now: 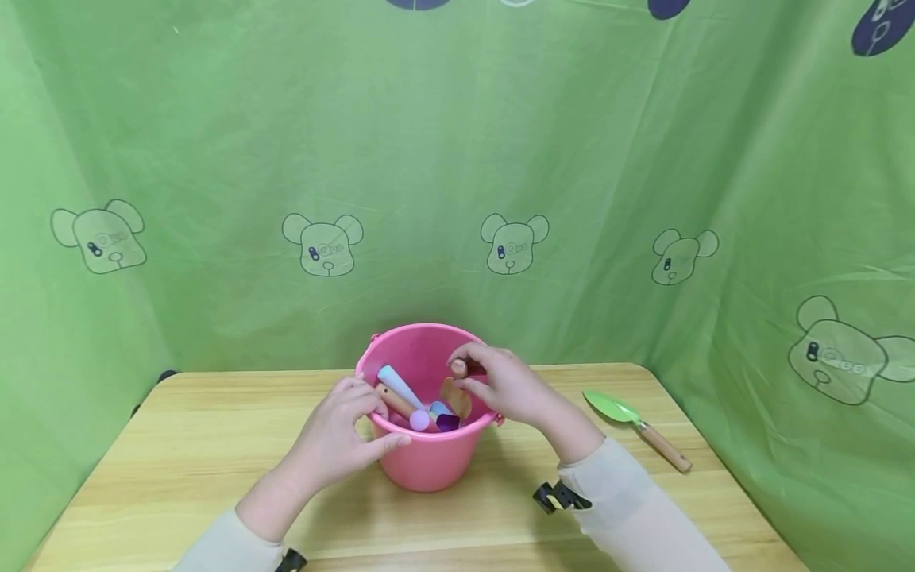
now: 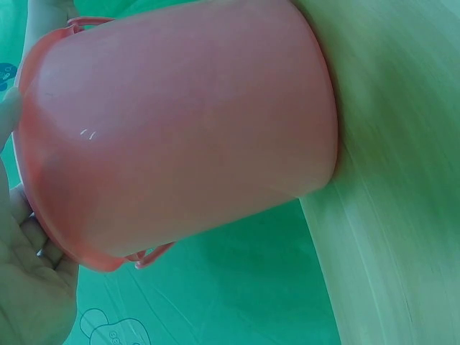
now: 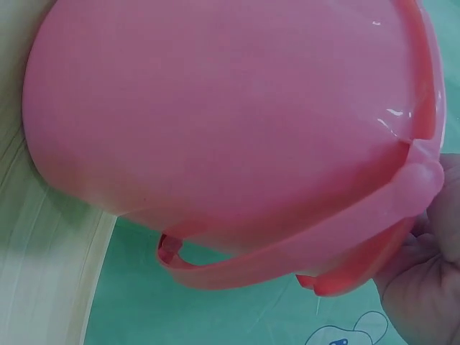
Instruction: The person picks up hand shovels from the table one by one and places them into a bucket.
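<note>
A pink bucket [image 1: 429, 461] stands upright on the table. My left hand [image 1: 341, 425] grips its left rim, thumb outside and fingers over the edge. Inside lie a light blue handle [image 1: 400, 387], a wooden handle [image 1: 395, 401], a lilac round end [image 1: 419, 420] and a dark purple piece [image 1: 448, 423]. At the right rim is my right hand [image 1: 503, 384], its fingers curled above a tan piece [image 1: 456, 400] in the bucket. Whether it pinches that piece is hidden. In the right wrist view the pink bucket handle [image 3: 309, 244] hangs down the bucket's side.
A garden trowel [image 1: 639, 425] with a green blade and wooden handle lies on the table to the right. The wooden table [image 1: 236, 445] meets green cloth [image 1: 422, 159] with printed bear heads at the back and sides.
</note>
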Tool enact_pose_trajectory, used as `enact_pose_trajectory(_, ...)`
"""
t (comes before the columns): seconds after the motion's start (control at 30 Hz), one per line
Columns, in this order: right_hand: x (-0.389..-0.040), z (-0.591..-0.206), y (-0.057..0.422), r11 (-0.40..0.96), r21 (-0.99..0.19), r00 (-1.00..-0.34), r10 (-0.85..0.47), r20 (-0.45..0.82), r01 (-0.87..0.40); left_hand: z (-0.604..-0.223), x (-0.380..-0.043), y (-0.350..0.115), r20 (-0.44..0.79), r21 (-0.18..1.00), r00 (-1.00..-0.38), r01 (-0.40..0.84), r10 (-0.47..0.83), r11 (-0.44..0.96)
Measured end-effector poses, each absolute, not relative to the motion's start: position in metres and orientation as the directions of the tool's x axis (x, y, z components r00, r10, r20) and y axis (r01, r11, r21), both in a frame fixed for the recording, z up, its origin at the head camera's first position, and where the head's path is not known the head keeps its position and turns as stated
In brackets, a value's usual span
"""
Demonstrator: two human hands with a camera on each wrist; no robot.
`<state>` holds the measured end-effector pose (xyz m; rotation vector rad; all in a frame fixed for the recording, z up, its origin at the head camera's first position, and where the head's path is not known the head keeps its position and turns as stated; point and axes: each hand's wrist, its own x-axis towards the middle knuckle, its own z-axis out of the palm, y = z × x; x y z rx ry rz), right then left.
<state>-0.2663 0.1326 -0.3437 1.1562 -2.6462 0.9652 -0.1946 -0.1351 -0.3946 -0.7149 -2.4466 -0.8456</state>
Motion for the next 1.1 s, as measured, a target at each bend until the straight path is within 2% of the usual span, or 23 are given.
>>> enact_pose_trajectory(0.6, -0.2683, -0.3444, 0.127, 0.556, -0.486, -0.717, -0.649, 0.254, -0.675, -0.3966, -0.1957, -0.1349, 0.586, 0.407, -0.743, 0.615, 0.323, 0.676)
enact_pose_trajectory(0.83, -0.2708, -0.3433, 0.1273, 0.558, -0.459, -0.697, -0.683, 0.219, -0.691, -0.3957, -0.1953, -0.1346, 0.577, 0.417, -0.752, 0.607, 0.319, 0.676)
enact_pose_trajectory(1.1, -0.2725, -0.3402, 0.1248, 0.568, -0.505, -0.701, -0.705, 0.109, -0.65, -0.3957, -0.1951, -0.1343, 0.579, 0.42, -0.75, 0.611, 0.321, 0.671)
